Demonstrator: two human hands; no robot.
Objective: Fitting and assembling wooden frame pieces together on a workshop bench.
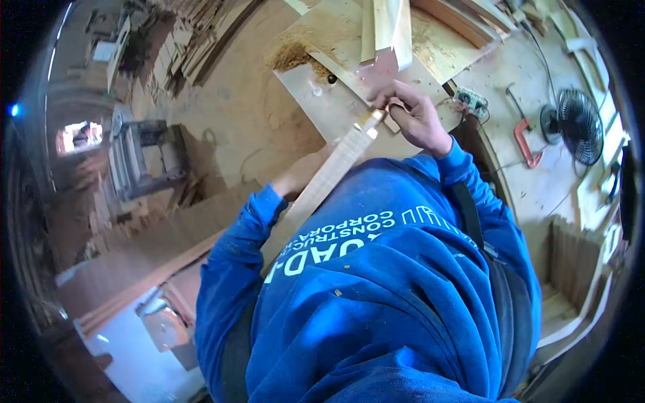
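Note:
A long, pale wooden piece [332, 166] with a narrower, stepped end slants across the front of my blue sweatshirt. My left hand [304, 172] grips it along its length from the far side, and the wood hides most of those fingers. At the narrow end, my right hand [420, 117] is closed, its thumb and fingers pinched together. Something small and tan shows between these fingers at the wood's tip, too unclear to name. Beyond both hands lies a smooth light panel [310, 101] on the worktable, with a small dark round spot on it.
Sawdust [290, 56] is heaped beside the panel, and pale boards [388, 30] lie at the far side. To the right are an outlet box [471, 101], a red clamp [527, 144] and a black fan [579, 127]. Stacked wood strips [185, 50] and a machine [146, 160] stand left.

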